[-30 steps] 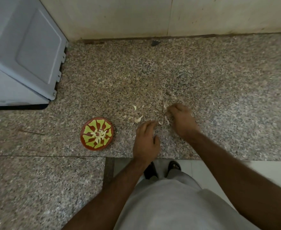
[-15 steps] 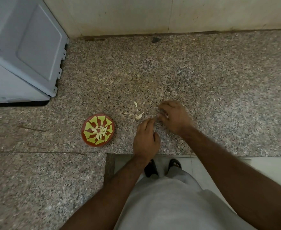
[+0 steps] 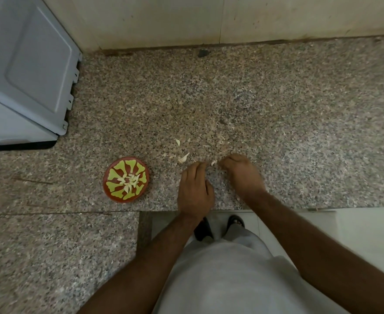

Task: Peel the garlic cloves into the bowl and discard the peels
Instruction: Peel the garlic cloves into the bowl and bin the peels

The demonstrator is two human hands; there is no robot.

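Observation:
A red bowl (image 3: 109, 189) with a yellow-green pattern sits on the granite counter (image 3: 277, 109), with several peeled garlic cloves (image 3: 130, 181) in its middle. To its right lie loose garlic peels (image 3: 183, 157) in a thin scatter. My left hand (image 3: 194, 189) lies flat on the counter near the front edge, fingers straight and pointing away from me. My right hand (image 3: 241, 175) is close beside it with its fingers curled toward the left. A small white peel piece (image 3: 213, 163) shows at its fingertips, between the two hands.
A grey plastic bin or appliance (image 3: 28, 71) stands at the back left, near the tiled wall (image 3: 209, 19). The counter's front edge (image 3: 299, 209) runs just below my hands, with the floor and my feet (image 3: 234, 222) beyond it.
My right hand has drawn left and toward me across the counter, closing the gap to my left hand. The left hand has barely moved. The bowl stays where it was.

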